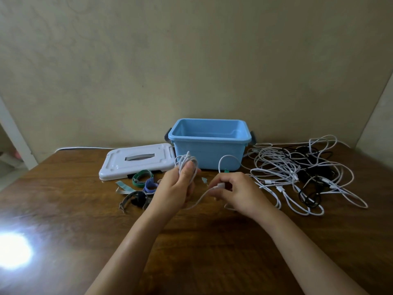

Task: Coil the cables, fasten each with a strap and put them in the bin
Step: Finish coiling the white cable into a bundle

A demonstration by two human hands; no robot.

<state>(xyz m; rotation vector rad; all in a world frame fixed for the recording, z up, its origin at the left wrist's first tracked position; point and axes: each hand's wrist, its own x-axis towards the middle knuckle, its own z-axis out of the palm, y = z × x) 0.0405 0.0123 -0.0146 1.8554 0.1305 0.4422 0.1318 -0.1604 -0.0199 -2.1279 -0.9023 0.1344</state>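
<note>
Left hand (177, 188) raised above the bench (63, 199), fingers curled round a white cable coil (186, 163). Right hand (236, 191) just beside it, fingers pinching the same cable's plug end (221, 185). Blue bin (209, 143) behind the hands, open, nothing visible inside. Its white lid (138, 160) lies left of it; straps (141, 184) near the lid; tangled cables (297, 173) right of the bin.

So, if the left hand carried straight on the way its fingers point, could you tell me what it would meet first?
The left hand, gripping the white cable coil, points up and away toward the blue bin. The bin's front wall looks first in line, though depth is hard to judge from one view.
</note>
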